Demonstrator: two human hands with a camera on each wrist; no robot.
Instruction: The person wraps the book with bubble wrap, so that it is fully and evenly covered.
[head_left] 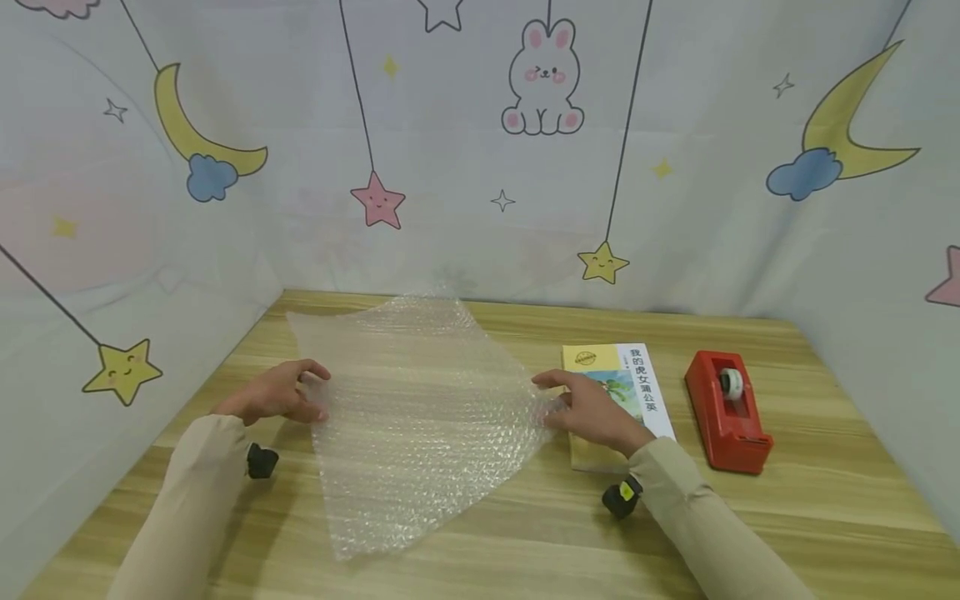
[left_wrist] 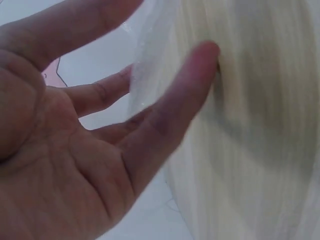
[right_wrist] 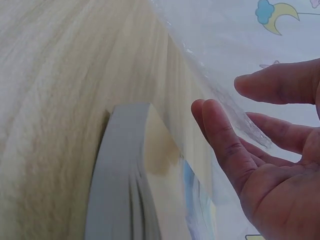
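A clear sheet of bubble wrap (head_left: 420, 417) lies spread over the wooden table, one corner pointing toward the front. My left hand (head_left: 281, 393) is at its left edge with the fingers apart and loosely bent. In the left wrist view, the left hand (left_wrist: 100, 135) shows a gap between thumb and fingers. My right hand (head_left: 592, 408) is at the sheet's right corner, above part of a book (head_left: 611, 375). The right wrist view has that corner of bubble wrap (right_wrist: 245, 120) between the parted fingers of the right hand (right_wrist: 280, 175), with no pinch visible.
Right of the book stands a red tape dispenser (head_left: 731, 412) with a roll of tape (head_left: 731, 384). The wooden table (head_left: 465, 575) is bordered at the back and sides by a printed cloth curtain (head_left: 465, 125).
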